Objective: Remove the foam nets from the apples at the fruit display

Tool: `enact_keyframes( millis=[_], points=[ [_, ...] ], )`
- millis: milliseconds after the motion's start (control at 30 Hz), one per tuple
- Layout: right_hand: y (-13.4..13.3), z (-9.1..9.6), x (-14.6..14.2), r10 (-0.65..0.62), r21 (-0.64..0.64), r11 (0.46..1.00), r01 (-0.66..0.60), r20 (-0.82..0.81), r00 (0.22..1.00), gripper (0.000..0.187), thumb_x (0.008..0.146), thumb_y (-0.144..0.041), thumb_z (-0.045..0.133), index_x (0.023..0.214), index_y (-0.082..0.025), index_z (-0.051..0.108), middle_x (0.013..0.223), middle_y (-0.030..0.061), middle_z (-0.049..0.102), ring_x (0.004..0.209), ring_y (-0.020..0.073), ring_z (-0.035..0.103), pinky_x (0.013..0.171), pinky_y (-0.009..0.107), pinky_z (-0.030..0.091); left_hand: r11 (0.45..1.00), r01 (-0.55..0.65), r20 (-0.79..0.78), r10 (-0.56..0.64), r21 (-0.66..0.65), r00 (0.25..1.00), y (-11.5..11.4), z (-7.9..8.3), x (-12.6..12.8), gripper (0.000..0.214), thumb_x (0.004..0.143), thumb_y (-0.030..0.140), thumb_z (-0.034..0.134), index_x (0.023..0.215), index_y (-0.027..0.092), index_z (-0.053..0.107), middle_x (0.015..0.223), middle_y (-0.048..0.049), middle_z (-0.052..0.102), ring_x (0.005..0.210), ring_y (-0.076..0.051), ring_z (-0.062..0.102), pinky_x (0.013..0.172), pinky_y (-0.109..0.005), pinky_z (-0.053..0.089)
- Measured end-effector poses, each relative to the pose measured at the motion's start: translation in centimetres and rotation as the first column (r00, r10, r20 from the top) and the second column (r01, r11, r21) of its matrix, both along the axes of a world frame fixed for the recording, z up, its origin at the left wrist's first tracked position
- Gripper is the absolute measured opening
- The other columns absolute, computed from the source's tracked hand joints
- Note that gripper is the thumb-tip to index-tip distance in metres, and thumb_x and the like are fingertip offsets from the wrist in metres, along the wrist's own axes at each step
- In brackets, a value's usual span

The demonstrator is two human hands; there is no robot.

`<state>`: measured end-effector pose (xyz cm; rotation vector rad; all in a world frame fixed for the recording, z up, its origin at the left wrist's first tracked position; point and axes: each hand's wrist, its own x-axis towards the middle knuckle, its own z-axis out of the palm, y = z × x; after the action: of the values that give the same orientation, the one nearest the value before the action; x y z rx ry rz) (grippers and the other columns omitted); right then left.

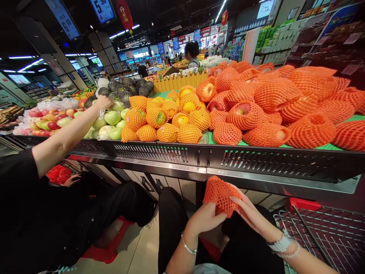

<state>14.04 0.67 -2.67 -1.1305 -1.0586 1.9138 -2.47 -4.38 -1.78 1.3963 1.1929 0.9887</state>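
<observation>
Between my two hands, above my lap, is an orange-red foam fruit net (pixel 218 192). My left hand (pixel 205 219) is closed on its lower left side, thumb pointing right. My right hand (pixel 245 207) grips it from the right, fingers laid along its side. Whether a fruit sits inside the net I cannot tell. Beyond the display edge, apples in orange-red foam nets (pixel 246 114) are heaped. To their left lie oranges in yellow-orange foam nets (pixel 168 133).
A black slotted crate wall (pixel 176 152) and a metal ledge (pixel 188 170) run before me. A wire shopping cart (pixel 327 232) stands at right. On the left a co-worker in black reaches an arm (pixel 68 139) over green apples (pixel 112 118). Red stools are below.
</observation>
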Motion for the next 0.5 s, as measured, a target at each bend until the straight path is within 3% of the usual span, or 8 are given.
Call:
enact_keyframes(
  millis=[100,167,233,300,333,400,467,500],
  points=[
    [-0.2,0.3,0.1,0.031,0.055,0.998,-0.031,0.007,0.999,0.060,0.073,-0.047,0.074,0.126,-0.027,0.054,0.141,0.0067,0.052,0.132,0.0290,0.046,0.113,0.044,0.035,0.970,0.244,-0.205,-0.237,0.009,0.950,-1.1,2.1,-3.1,0.027,0.084,0.034,0.058,0.100,0.015,0.068,0.095,-0.0114,0.069,0.090,-0.027,0.064,0.086,-0.039,0.051],
    [-0.4,0.3,0.1,0.033,0.082,0.996,-0.036,0.034,0.999,0.062,0.070,-0.049,0.075,0.124,-0.026,0.056,0.141,0.0076,0.052,0.133,0.0300,0.045,0.115,0.045,0.033,0.939,0.343,-0.245,-0.329,0.017,0.912,-2.5,3.7,-5.7,0.041,0.085,0.041,0.058,0.115,0.013,0.064,0.111,-0.0162,0.068,0.103,-0.032,0.063,0.091,-0.042,0.049],
    [-0.3,0.2,0.1,0.007,0.065,0.998,-0.009,0.028,1.000,0.064,0.070,-0.052,0.074,0.125,-0.026,0.054,0.141,0.0083,0.052,0.133,0.0303,0.046,0.113,0.045,0.035,0.899,0.438,-0.164,-0.427,0.030,0.889,-3.9,5.1,-8.2,0.056,0.087,0.048,0.055,0.133,0.015,0.055,0.133,-0.0182,0.058,0.123,-0.035,0.054,0.102,-0.045,0.043],
    [0.1,0.1,0.4,-0.049,0.040,0.998,0.049,-0.004,0.999,0.063,0.073,-0.054,0.070,0.127,-0.028,0.051,0.139,0.0084,0.054,0.130,0.0297,0.049,0.108,0.045,0.042,0.900,0.432,0.005,-0.433,0.053,0.902,-4.6,5.6,-9.8,0.058,0.090,0.053,0.050,0.137,0.019,0.052,0.141,-0.0154,0.052,0.130,-0.033,0.049,0.107,-0.045,0.039],
    [0.4,0.1,0.6,-0.084,0.049,0.995,0.085,-0.014,0.996,0.062,0.075,-0.056,0.067,0.128,-0.028,0.049,0.137,0.0082,0.055,0.128,0.0291,0.050,0.105,0.044,0.045,0.931,0.361,0.113,-0.365,0.053,0.924,-4.4,5.4,-10.0,0.055,0.091,0.054,0.047,0.133,0.020,0.056,0.137,-0.0150,0.056,0.127,-0.032,0.052,0.105,-0.044,0.041],
    [0.8,0.0,1.0,-0.150,0.146,0.978,0.147,0.008,0.989,0.061,0.077,-0.057,0.064,0.128,-0.029,0.046,0.134,0.0083,0.056,0.125,0.0283,0.052,0.102,0.043,0.047,0.997,0.070,0.344,-0.055,-0.030,0.937,-3.1,4.0,-8.9,0.049,0.091,0.054,0.047,0.122,0.020,0.064,0.118,-0.0145,0.068,0.111,-0.030,0.064,0.096,-0.043,0.049],
    [0.8,-0.2,1.3,-0.216,0.331,0.927,0.179,0.079,0.973,0.065,0.075,-0.057,0.066,0.128,-0.027,0.044,0.133,0.0095,0.054,0.124,0.0286,0.052,0.103,0.043,0.045,0.954,-0.200,0.545,0.294,-0.225,0.785,-1.1,1.8,-6.2,0.049,0.085,0.056,0.055,0.118,0.021,0.063,0.106,-0.0116,0.071,0.098,-0.027,0.067,0.086,-0.041,0.053],
    [0.6,-0.2,1.4,-0.249,0.440,0.881,0.176,0.115,0.962,0.067,0.074,-0.055,0.069,0.128,-0.026,0.044,0.133,0.0105,0.053,0.124,0.0293,0.052,0.105,0.044,0.044,0.918,-0.231,0.618,0.388,-0.321,0.684,-0.1,0.7,-4.5,0.051,0.081,0.058,0.060,0.117,0.023,0.062,0.107,-0.0099,0.070,0.095,-0.026,0.067,0.083,-0.042,0.054]
  ],
)
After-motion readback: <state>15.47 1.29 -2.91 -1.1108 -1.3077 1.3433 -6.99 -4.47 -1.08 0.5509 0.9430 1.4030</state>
